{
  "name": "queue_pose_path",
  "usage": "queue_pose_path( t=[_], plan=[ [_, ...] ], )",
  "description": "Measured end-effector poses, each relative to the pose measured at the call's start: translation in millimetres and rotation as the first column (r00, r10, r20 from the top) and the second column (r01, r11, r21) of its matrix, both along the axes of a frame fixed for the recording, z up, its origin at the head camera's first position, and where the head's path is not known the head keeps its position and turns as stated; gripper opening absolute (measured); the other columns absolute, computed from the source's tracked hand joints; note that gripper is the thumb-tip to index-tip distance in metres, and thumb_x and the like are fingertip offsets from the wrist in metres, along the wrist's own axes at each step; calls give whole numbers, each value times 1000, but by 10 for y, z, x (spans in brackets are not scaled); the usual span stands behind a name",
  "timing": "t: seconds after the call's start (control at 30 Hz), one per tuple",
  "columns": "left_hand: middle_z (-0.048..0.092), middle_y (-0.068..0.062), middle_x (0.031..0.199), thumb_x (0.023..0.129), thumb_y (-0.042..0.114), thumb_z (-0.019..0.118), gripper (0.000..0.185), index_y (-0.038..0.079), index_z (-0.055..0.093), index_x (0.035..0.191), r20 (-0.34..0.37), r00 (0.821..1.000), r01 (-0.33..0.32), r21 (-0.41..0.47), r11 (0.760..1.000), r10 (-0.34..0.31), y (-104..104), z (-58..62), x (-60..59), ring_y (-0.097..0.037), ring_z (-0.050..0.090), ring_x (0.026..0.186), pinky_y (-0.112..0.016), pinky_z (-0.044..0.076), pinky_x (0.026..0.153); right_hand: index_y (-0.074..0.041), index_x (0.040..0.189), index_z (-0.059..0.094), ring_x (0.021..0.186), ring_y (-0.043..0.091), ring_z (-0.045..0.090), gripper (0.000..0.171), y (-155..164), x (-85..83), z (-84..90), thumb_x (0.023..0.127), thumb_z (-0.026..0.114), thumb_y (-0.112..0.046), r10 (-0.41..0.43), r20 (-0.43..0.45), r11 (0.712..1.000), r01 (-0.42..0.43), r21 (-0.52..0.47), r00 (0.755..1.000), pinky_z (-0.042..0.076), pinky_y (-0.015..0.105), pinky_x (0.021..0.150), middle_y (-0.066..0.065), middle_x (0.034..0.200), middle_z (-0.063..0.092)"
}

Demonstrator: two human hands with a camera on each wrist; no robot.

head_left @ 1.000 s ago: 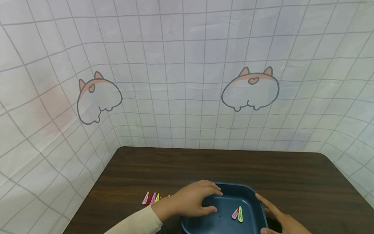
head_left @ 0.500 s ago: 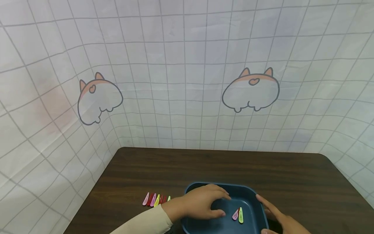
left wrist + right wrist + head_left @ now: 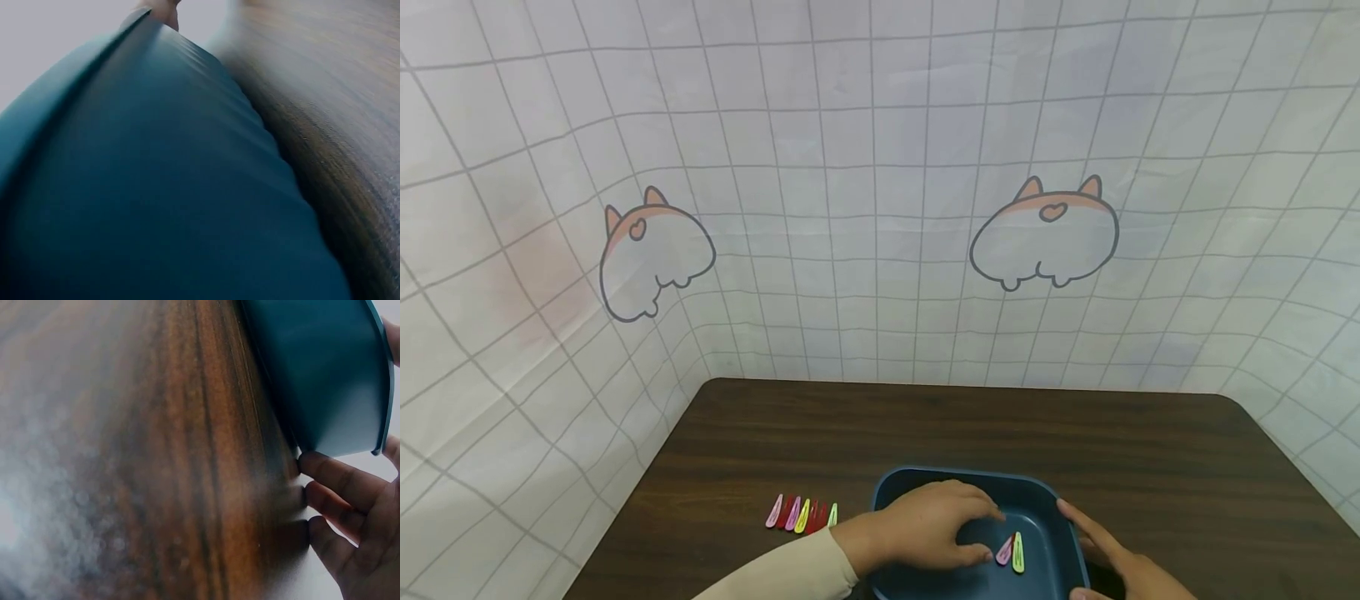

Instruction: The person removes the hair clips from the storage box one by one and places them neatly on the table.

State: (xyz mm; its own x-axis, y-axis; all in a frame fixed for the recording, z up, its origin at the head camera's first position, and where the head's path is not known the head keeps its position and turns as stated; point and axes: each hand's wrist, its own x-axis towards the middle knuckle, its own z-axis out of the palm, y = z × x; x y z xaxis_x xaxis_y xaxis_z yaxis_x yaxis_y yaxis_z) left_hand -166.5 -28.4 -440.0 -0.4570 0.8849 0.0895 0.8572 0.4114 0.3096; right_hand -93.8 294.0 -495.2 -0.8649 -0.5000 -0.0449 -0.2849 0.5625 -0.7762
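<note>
1. Two hair clips lie inside the dark teal tray [image 3: 895,486]: a pink hair clip [image 3: 1004,550] and a yellow-green hair clip [image 3: 1017,552], side by side and touching or nearly so, toward the tray's right half.
2. My left hand [image 3: 934,527] reaches into the tray from its left side, fingers loosely spread and bent downward. The thumb tip sits just beside the pink hair clip; I cannot tell whether it touches it. The hand grips nothing that shows.
3. My right hand [image 3: 1114,557] rests against the tray's right outer wall, fingers fairly straight along the rim. In the right wrist view the fingers [image 3: 340,478] lie against the tray's lower corner [image 3: 325,375] and on the tabletop [image 3: 156,456].
4. The tray stands at the near edge of the brown wooden tabletop [image 3: 1000,425], roughly centred between the left and right edges; its near side is cut off by the picture's bottom.
5. A row of hair clips [image 3: 801,512] lies on the tabletop to the left of the tray, close together and fanned, in pink, red, yellow and green. It is near the tray but apart from it, just beyond my cream sleeve [image 3: 790,571].
6. The left wrist view shows only the tray's blurred teal wall [image 3: 162,187] with wood grain beside it.
7. A white gridded cloth backdrop [image 3: 880,183] with cartoon animal prints rises behind the far and left edges of the tabletop.
</note>
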Motion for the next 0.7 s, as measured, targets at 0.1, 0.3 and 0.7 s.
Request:
queue_pose_path(
  t=[0.1,0.3,0.7],
  plan=[
    [59,11,139,101,41,64,41,23,63,138,-8,1000,9,-10,1000,-9,3,-28,13,-4,51,129,-25,40,108,-21,165,3,118,55,57,88,4,-5,-6,102,65,-22,-2,4,1000,2,14,1000,47,77,70,42,142,45],
    [58,10,140,101,42,63,39,25,65,136,-22,1000,16,-28,999,-16,18,-86,31,-6,50,130,-28,41,108,-22,165,2,119,51,57,89,5,-9,-6,102,65,-23,-4,10,1000,3,18,1000,46,78,70,41,143,45],
    [51,6,149,103,46,59,42,33,61,143,-36,997,65,-120,991,-70,-13,-211,21,-10,43,137,-31,39,110,-22,165,0,119,67,48,90,-9,7,-17,102,64,-23,-6,35,1000,6,-22,999,48,77,70,46,143,40]
  ],
)
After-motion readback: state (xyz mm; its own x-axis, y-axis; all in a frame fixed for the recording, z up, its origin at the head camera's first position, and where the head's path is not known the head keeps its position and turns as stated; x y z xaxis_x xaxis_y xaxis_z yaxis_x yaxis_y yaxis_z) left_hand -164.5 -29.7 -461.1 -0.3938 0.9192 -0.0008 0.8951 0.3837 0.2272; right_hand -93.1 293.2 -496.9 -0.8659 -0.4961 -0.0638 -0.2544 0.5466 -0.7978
